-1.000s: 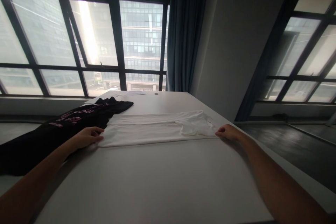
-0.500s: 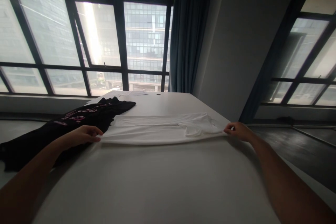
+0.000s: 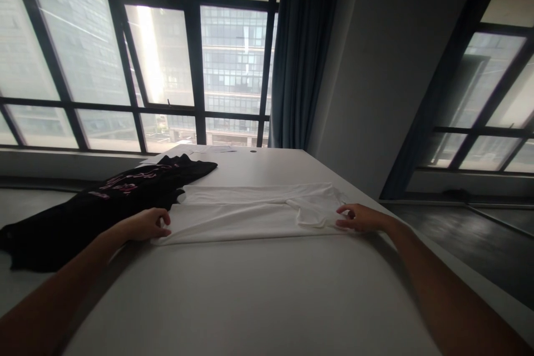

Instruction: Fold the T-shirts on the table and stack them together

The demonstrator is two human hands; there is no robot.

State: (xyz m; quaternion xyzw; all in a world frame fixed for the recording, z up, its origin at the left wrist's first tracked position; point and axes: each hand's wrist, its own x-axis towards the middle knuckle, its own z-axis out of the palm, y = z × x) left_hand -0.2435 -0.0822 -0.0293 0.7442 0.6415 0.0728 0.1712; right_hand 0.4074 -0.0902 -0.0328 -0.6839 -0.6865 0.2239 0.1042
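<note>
The smooth white tabletop [image 3: 250,295] fills the lower middle of the frame. Above it are 2 bare hands, 1 at each end of the folded white fabric garment [image 3: 233,217], which lies flat as a long strip across the centre.

The left hand [image 3: 146,225], left of centre, has its thumb and forefinger apart at the strip's near left corner. The right hand [image 3: 364,218], right of centre, also has thumb and fingers apart, with the tips at the right end; I cannot tell how firmly either touches the cloth. A loose white sleeve-like flap [image 3: 308,214] lies on the strip near the right hand.

If the 2 hands pulled unevenly, the layers could skew, I judge, and that unpinned flap could bunch. The black fabric garment with pink lettering [image 3: 125,189], at left, sits so close to the strip's left end that a sideways drag might snag it.

Farther off, thin white papers [image 3: 212,149] lie at the table's far edge, below the black-framed window [image 3: 196,55] and beside the dark blue curtain [image 3: 302,67].
</note>
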